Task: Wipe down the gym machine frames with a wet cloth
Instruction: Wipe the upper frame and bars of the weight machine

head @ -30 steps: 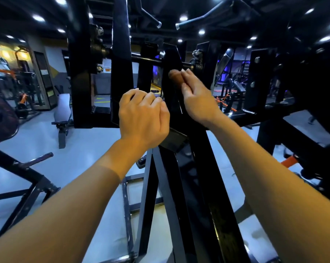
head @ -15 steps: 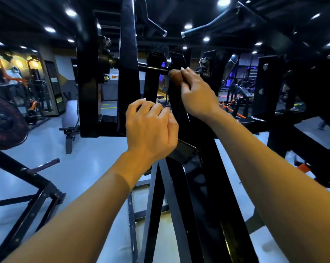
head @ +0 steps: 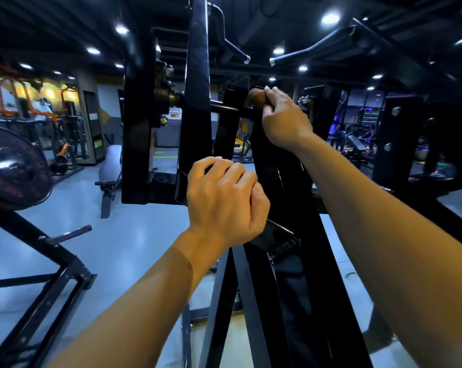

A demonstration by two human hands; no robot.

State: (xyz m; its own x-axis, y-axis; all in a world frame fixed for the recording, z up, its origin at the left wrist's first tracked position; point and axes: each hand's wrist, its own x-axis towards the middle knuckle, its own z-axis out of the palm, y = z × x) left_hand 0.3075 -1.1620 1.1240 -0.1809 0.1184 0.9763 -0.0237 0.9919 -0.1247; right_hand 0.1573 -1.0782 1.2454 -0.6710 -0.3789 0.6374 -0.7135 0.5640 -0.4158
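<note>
At the black machine frame [head: 275,166] ahead, we pinch a bunched brown cloth [head: 257,96] in our right hand [head: 284,120], fingers [head: 273,94] pressed together, against the upright's top at 12 o'clock. Our left hand [head: 224,203] grips a lower frame member, fingers curled. A weight plate [head: 15,168] sits at 9 o'clock.
</note>
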